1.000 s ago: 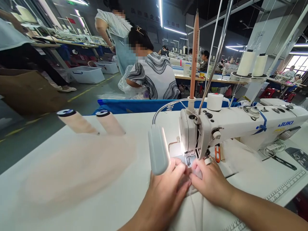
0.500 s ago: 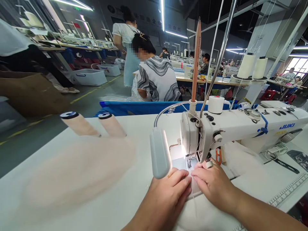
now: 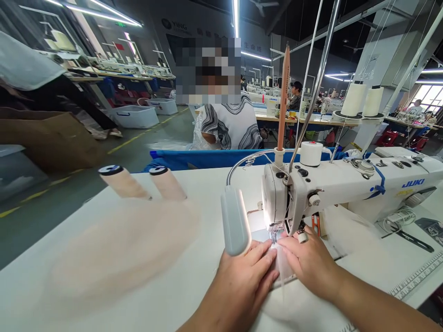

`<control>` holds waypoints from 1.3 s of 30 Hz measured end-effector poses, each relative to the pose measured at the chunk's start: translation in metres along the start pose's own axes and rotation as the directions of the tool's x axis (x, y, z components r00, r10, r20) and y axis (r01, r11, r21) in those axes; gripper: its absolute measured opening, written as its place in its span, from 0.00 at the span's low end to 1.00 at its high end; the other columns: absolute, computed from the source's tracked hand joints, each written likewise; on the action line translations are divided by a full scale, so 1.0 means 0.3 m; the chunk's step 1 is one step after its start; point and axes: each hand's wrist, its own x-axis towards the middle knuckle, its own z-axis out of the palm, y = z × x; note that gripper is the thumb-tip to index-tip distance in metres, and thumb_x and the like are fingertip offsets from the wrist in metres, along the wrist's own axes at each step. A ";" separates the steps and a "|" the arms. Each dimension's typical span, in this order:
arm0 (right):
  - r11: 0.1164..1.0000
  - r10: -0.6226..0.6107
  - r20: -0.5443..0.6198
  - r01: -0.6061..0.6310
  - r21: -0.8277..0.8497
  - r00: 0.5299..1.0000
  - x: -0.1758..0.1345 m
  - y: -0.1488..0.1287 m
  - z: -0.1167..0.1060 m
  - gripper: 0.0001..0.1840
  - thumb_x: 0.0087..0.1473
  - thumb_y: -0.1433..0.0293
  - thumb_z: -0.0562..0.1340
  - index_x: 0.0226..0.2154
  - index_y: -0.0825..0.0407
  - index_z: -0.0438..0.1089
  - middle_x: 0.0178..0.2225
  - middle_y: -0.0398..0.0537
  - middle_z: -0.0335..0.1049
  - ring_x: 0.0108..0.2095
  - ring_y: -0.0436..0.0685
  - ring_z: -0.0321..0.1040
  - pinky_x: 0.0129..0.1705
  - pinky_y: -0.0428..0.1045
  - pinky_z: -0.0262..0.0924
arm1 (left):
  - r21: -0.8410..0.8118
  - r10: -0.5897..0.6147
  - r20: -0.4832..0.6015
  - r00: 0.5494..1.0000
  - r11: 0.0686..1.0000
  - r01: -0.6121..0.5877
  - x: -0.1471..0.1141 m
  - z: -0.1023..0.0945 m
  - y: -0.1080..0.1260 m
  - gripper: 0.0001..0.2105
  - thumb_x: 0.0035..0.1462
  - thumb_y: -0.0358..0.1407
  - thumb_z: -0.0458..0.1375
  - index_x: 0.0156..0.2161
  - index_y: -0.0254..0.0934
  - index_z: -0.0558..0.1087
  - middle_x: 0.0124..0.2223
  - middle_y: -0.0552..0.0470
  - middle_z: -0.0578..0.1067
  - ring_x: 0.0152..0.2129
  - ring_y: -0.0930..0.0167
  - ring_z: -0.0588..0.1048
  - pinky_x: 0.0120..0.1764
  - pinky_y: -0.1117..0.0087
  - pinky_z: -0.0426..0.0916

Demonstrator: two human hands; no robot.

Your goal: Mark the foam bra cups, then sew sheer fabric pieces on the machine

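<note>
Sheer white fabric (image 3: 284, 269) lies under the needle area of a white sewing machine (image 3: 341, 182). My left hand (image 3: 244, 276) rests on the fabric's left side, its fingers bent over it and the fingertips close to the presser foot (image 3: 274, 236). From the right, my right hand (image 3: 309, 258) holds the fabric with thumb and forefinger near the foot. Both hands are closed on the cloth; the left thumb is hidden. A lit grey lamp (image 3: 236, 221) hangs just above my left hand.
Two thread cones (image 3: 168, 183) and pale sheer cloth (image 3: 128, 253) lie on the table's left. Orange-handled snips (image 3: 315, 223) sit behind my right hand. A printed ruler (image 3: 417, 274) runs along the right edge. A pencil (image 3: 284, 99) stands upright on the machine. A co-worker (image 3: 230, 124) sits ahead.
The view has shifted slightly, so the scene sits lower and further right. My left fingers are a little more spread. Both hands stay beside the presser foot, and the fabric's edge between them shows more clearly.
</note>
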 end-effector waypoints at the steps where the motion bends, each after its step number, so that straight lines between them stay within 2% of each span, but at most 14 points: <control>1: 1.000 0.002 0.001 -0.002 -0.004 1.000 0.000 0.001 0.001 0.14 0.65 0.77 0.58 0.42 0.51 0.79 0.36 0.53 0.77 0.39 0.64 0.68 0.42 0.55 0.66 | 0.002 0.006 0.007 1.000 1.000 -0.006 0.000 -0.003 0.000 0.12 0.66 0.30 0.55 0.48 0.36 0.80 0.48 0.45 0.86 0.40 0.56 0.82 0.41 0.55 0.67; 9: 0.999 -0.040 0.033 0.041 -0.033 0.999 -0.010 0.006 0.001 0.15 0.60 0.81 0.61 0.43 0.50 0.78 0.41 0.52 0.79 0.41 0.64 0.70 0.43 0.55 0.68 | -0.029 -0.024 0.025 0.999 0.999 0.025 -0.020 0.012 -0.011 0.12 0.67 0.30 0.54 0.50 0.39 0.78 0.50 0.48 0.85 0.44 0.56 0.82 0.43 0.54 0.65; 13: 0.994 -0.105 0.003 0.105 0.005 0.994 -0.025 0.003 -0.018 0.11 0.62 0.81 0.60 0.37 0.50 0.75 0.48 0.53 0.80 0.44 0.64 0.71 0.45 0.56 0.68 | 0.014 -0.069 0.089 0.994 0.998 0.068 -0.058 0.008 -0.003 0.20 0.59 0.36 0.65 0.56 0.44 0.75 0.59 0.46 0.81 0.52 0.51 0.78 0.47 0.52 0.64; 16: 0.989 -0.127 0.019 0.125 0.081 0.992 -0.032 0.002 -0.061 0.04 0.65 0.72 0.65 0.36 0.50 0.73 0.47 0.53 0.80 0.47 0.65 0.71 0.50 0.58 0.67 | 0.018 -0.084 0.151 0.985 0.996 0.082 -0.090 -0.014 0.014 0.32 0.47 0.45 0.73 0.58 0.45 0.73 0.62 0.43 0.78 0.56 0.47 0.75 0.52 0.49 0.64; 18: 0.976 -0.151 0.111 0.130 0.175 0.982 -0.034 0.003 -0.098 0.12 0.61 0.62 0.73 0.39 0.50 0.73 0.46 0.50 0.79 0.47 0.65 0.70 0.52 0.58 0.66 | 0.012 -0.073 0.172 0.982 0.997 0.072 -0.103 -0.024 0.019 0.34 0.43 0.43 0.73 0.57 0.45 0.72 0.63 0.43 0.77 0.58 0.45 0.73 0.55 0.47 0.63; 21: 0.948 -0.222 0.288 0.137 0.288 0.932 -0.034 0.007 -0.139 0.27 0.51 0.53 0.79 0.47 0.47 0.73 0.49 0.47 0.76 0.47 0.63 0.69 0.53 0.56 0.65 | -0.071 -0.034 0.149 0.988 0.996 0.045 -0.098 -0.019 0.008 0.25 0.44 0.30 0.66 0.51 0.46 0.74 0.60 0.47 0.78 0.57 0.50 0.74 0.53 0.52 0.65; 22: 0.947 -0.234 0.323 0.140 0.290 0.917 -0.033 0.010 -0.145 0.26 0.52 0.54 0.78 0.47 0.46 0.73 0.50 0.47 0.76 0.48 0.63 0.69 0.53 0.56 0.65 | -0.124 -0.015 0.113 0.994 0.992 0.029 -0.089 -0.013 0.001 0.20 0.47 0.27 0.62 0.47 0.46 0.75 0.56 0.50 0.80 0.53 0.55 0.76 0.50 0.56 0.67; 24: 0.956 -0.234 0.351 0.150 0.250 0.906 -0.031 0.015 -0.143 0.11 0.62 0.64 0.72 0.43 0.48 0.72 0.48 0.47 0.76 0.46 0.62 0.69 0.51 0.55 0.64 | -0.225 -0.016 0.054 0.998 0.974 0.028 -0.067 0.004 -0.013 0.13 0.55 0.22 0.53 0.37 0.44 0.72 0.44 0.52 0.81 0.40 0.64 0.79 0.41 0.64 0.68; 25: 0.962 -0.222 0.339 0.149 0.227 0.914 -0.028 0.017 -0.138 0.04 0.65 0.69 0.68 0.40 0.49 0.71 0.45 0.48 0.76 0.44 0.61 0.69 0.49 0.55 0.63 | -0.264 -0.041 0.037 0.998 0.963 0.050 -0.056 0.014 -0.018 0.13 0.59 0.22 0.49 0.34 0.43 0.68 0.38 0.53 0.80 0.34 0.66 0.77 0.36 0.66 0.67; 27: 0.963 -0.200 0.271 0.138 0.232 0.942 -0.022 0.018 -0.126 0.06 0.66 0.76 0.60 0.37 0.50 0.70 0.39 0.48 0.76 0.40 0.60 0.68 0.45 0.54 0.62 | -0.334 -0.124 0.026 0.992 0.934 0.125 -0.034 0.033 -0.024 0.12 0.64 0.24 0.45 0.31 0.43 0.61 0.30 0.56 0.74 0.25 0.69 0.71 0.28 0.69 0.64; 29: 0.945 -0.176 0.164 0.120 0.305 0.971 -0.015 0.013 -0.116 0.08 0.67 0.75 0.57 0.39 0.49 0.71 0.37 0.48 0.76 0.39 0.61 0.68 0.44 0.54 0.62 | -0.392 -0.219 0.021 0.976 0.896 0.209 -0.017 0.050 -0.022 0.10 0.64 0.26 0.45 0.32 0.44 0.58 0.28 0.57 0.70 0.22 0.69 0.67 0.25 0.70 0.62; 31: 0.915 -0.137 0.067 0.100 0.392 0.988 -0.008 0.001 -0.112 0.11 0.70 0.73 0.54 0.41 0.48 0.72 0.38 0.48 0.77 0.40 0.60 0.70 0.44 0.54 0.63 | -0.427 -0.288 0.037 0.957 0.861 0.276 -0.001 0.058 -0.016 0.09 0.59 0.26 0.46 0.34 0.45 0.58 0.29 0.58 0.68 0.23 0.68 0.66 0.25 0.70 0.63; 34: 0.879 -0.042 -0.004 0.038 0.475 0.999 -0.002 -0.018 -0.110 0.13 0.72 0.71 0.53 0.40 0.47 0.73 0.37 0.46 0.77 0.39 0.59 0.73 0.43 0.52 0.64 | -0.413 -0.330 0.121 0.936 0.841 0.350 0.021 0.049 -0.006 0.10 0.52 0.26 0.48 0.36 0.44 0.61 0.31 0.56 0.69 0.26 0.67 0.69 0.29 0.68 0.66; 39: 0.841 0.073 -0.008 -0.057 0.538 0.997 -0.001 -0.028 -0.096 0.13 0.73 0.67 0.55 0.38 0.47 0.74 0.35 0.45 0.78 0.37 0.57 0.75 0.42 0.51 0.65 | -0.393 -0.346 0.197 0.917 0.829 0.397 0.048 0.024 -0.014 0.09 0.56 0.28 0.50 0.38 0.40 0.71 0.37 0.50 0.73 0.33 0.64 0.75 0.36 0.64 0.71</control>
